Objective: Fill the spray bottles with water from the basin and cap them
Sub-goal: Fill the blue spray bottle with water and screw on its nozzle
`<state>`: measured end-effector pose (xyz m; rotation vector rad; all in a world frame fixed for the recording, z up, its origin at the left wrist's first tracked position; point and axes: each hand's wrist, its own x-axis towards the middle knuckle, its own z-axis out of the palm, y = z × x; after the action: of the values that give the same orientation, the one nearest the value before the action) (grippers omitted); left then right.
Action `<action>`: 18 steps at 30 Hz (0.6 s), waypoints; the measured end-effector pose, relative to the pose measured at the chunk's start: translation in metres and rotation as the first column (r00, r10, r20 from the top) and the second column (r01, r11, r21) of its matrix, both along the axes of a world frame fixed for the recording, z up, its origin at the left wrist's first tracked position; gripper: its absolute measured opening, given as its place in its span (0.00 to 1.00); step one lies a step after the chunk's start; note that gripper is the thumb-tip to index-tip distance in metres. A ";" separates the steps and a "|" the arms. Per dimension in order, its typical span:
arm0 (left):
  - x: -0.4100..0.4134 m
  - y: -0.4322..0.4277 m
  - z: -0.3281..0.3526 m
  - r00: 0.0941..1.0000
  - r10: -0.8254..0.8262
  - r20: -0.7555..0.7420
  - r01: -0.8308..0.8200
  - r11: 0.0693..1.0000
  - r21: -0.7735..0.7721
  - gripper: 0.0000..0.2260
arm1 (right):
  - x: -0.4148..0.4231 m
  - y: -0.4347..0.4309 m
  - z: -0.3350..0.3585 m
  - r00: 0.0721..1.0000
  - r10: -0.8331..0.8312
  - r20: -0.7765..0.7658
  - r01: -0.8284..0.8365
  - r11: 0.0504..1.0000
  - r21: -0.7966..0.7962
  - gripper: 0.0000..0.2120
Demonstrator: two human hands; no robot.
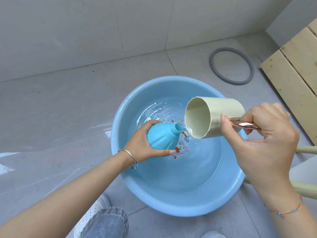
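Note:
A round blue basin point(120, 169) holds clear water, with cartoon stickers on its bottom. My left hand point(142, 146) grips a blue spray bottle point(163, 136) over the basin, tilted so its uncapped threaded neck points right. My right hand point(264, 140) holds a cream cup point(221, 115) by its shiny metal handle point(243, 125). The cup is tipped on its side, with its rim just right of the bottle's neck. A little water lies inside the cup. No spray cap is in view.
The basin stands on a grey tiled floor by a tiled wall. A grey rubber ring point(231, 66) lies at the back right. Pale wooden boards point(295, 69) stand at the right edge. My jeans knee point(106, 224) and a white shoe are at the bottom.

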<state>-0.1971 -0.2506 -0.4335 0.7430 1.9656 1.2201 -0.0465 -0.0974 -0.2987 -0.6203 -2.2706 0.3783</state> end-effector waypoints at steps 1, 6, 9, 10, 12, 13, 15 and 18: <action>0.000 0.000 0.001 1.000 0.001 0.004 -0.001 1.000 0.003 0.36 | 0.000 0.000 0.000 1.000 -0.002 0.001 0.002 1.000 0.013 0.18; 0.000 0.000 0.001 1.000 0.005 0.006 -0.005 1.000 0.006 0.34 | 0.000 -0.001 0.002 1.000 0.009 0.006 -0.009 0.998 0.064 0.17; 0.000 0.000 0.000 1.000 0.002 -0.011 -0.002 1.000 -0.013 0.35 | -0.001 -0.002 0.002 1.000 0.012 0.014 -0.013 0.994 0.104 0.18; 0.000 0.000 0.000 1.000 0.002 -0.012 -0.003 1.000 -0.018 0.35 | -0.001 -0.002 0.001 1.000 0.013 0.017 -0.015 0.993 0.115 0.18; 0.000 0.000 0.000 1.000 0.003 -0.009 -0.003 1.000 -0.020 0.36 | -0.001 -0.002 0.001 1.000 0.018 0.022 -0.021 0.991 0.133 0.18; 0.000 0.000 0.000 1.000 0.003 -0.010 -0.003 1.000 -0.020 0.36 | -0.002 -0.003 0.002 0.999 0.021 0.025 -0.025 0.989 0.143 0.18; 0.001 0.000 0.001 1.000 0.001 -0.012 -0.001 1.000 -0.015 0.36 | -0.003 -0.003 0.002 0.999 0.029 0.033 -0.035 0.985 0.167 0.18; 0.000 0.000 0.001 1.000 0.003 -0.004 -0.003 1.000 -0.011 0.36 | -0.004 -0.004 0.002 0.998 0.043 0.046 -0.051 0.978 0.203 0.17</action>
<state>-0.1968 -0.2509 -0.4322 0.7377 1.9755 1.2095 -0.0500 -0.1018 -0.2968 -0.4729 -2.3292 0.1524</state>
